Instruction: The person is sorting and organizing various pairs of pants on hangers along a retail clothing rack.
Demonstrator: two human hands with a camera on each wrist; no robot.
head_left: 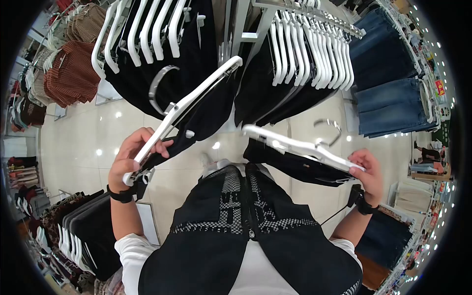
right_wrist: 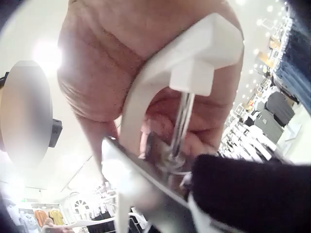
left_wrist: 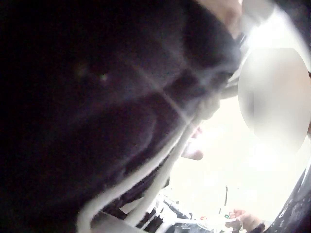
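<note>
You stand on the pale tiled floor (head_left: 73, 140) of a clothing shop, a white hanger in each hand. Your left hand (head_left: 129, 160) grips the near end of the left hanger (head_left: 182, 105), fingers curled round it; the hanger slants up and away, its silver hook (head_left: 153, 93) to the left and a dark garment (head_left: 211, 110) below its bar. Your right hand (head_left: 366, 172) is closed on the outer end of the right hanger (head_left: 295, 143), thumb and fingers pinching it — a second dark garment (head_left: 290, 164) hangs beneath, and the right wrist view shows a metal clip beside black cloth. Both garments are in front of you, well apart at your hands. Beyond them, white hangers (head_left: 314, 54) line a metal rack; blue jeans (head_left: 388, 105) hang to the right, checked clothes (head_left: 73, 78) to the left.
</note>
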